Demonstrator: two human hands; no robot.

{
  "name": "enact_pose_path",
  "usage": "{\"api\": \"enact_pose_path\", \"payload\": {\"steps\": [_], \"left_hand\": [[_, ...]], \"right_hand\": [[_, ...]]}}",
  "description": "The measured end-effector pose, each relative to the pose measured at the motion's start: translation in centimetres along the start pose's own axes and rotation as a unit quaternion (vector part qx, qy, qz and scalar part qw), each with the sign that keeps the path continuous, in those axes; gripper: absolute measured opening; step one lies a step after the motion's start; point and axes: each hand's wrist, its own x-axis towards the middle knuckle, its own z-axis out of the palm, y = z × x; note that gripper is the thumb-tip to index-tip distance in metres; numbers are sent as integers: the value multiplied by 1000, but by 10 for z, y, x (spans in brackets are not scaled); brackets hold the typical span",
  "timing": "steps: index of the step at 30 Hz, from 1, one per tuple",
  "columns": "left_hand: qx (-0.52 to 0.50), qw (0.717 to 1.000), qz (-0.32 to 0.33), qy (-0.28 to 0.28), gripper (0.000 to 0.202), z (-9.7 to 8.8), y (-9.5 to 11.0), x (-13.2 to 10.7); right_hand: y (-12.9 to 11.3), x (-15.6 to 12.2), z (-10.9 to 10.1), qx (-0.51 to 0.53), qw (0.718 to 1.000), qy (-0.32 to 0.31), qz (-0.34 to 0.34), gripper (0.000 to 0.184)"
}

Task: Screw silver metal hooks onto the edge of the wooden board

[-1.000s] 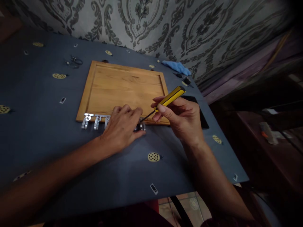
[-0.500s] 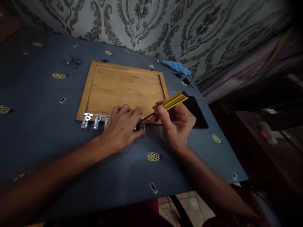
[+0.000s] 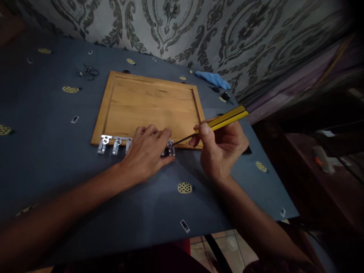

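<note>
A wooden panel lies flat on the blue cloth. Along its near edge sits a metal hook rail with several silver hooks. My left hand lies over the rail's right part, fingers curled down on it. My right hand grips a yellow-and-black screwdriver. The thin shaft slants down to the left, and its tip sits at the rail's right end, just past my left fingertips.
The blue patterned tablecloth covers the table; its right edge drops off near a dark shelf. A blue rag and small dark tools lie at the back right by the patterned wall. Scissors lie back left.
My right hand has shifted right and the screwdriver handle has swung lower and outward, with the tip staying at the rail's end. The left hand has not moved.
</note>
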Motion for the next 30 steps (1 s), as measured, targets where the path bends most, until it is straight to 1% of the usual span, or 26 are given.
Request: {"api": "enact_pose_path", "payload": {"steps": [5,13,19,21,25,27,30], "left_hand": [[4,1000,-3,-4,42,1,0,0],[4,1000,0,7,44,2,0,0],[5,1000,1,-1,42,0,0,1],[9,1000,1,-1,42,0,0,0],[10,1000,4,5,43,2,-1,0],[8,1000,4,7,43,3,-1,0],[6,1000,4,6,43,3,-2,1]], "right_hand": [[0,4,3,31,999,-5,22,28],[6,-1,3,17,999,-28,19,22],[4,-2,0,2,998,-45,34,20],[0,3,-4,4,995,-77,57,20],[-9,15,-11,28,974,-182,133,31],[-11,19,-13,27,969,-197,147,33],[-9,18,-13,17,974,-182,136,29]]}}
